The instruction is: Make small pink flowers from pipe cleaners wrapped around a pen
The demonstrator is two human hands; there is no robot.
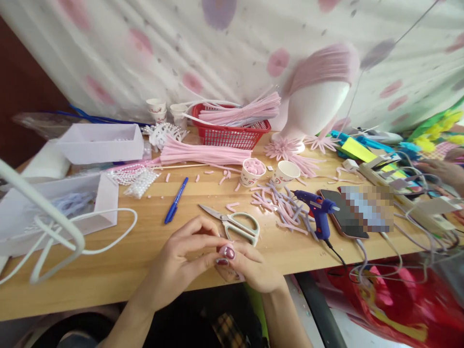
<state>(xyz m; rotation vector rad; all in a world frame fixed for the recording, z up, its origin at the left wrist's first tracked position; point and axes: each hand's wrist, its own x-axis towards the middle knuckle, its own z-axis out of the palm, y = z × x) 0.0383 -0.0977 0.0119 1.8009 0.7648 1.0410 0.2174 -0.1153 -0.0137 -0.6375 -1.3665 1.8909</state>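
Above the near edge of the table, my left hand [181,263] and my right hand [255,268] meet with thumbs and fingertips pressed together. Both are closed in a pinch around something small, mostly hidden by the fingers; a hint of pale pink shows there, but its kind cannot be told. Just beyond the fingers lie scissors [241,227] with pale handles, their blades pointing left. To the right of them are loose pink and lilac fuzzy stem pieces [286,208]. A paper cup [253,173] holds short pink pieces, and another paper cup [286,173] stands beside it.
A blue glue gun [319,210] stands near the phone [342,212] and cabled power strips [384,181]. Pink stems [206,153] lie before a red basket [232,137]. A blue pen [176,200], white boxes [101,145] and a white cable [108,210] are left. Another person's hand [440,171] is far right.
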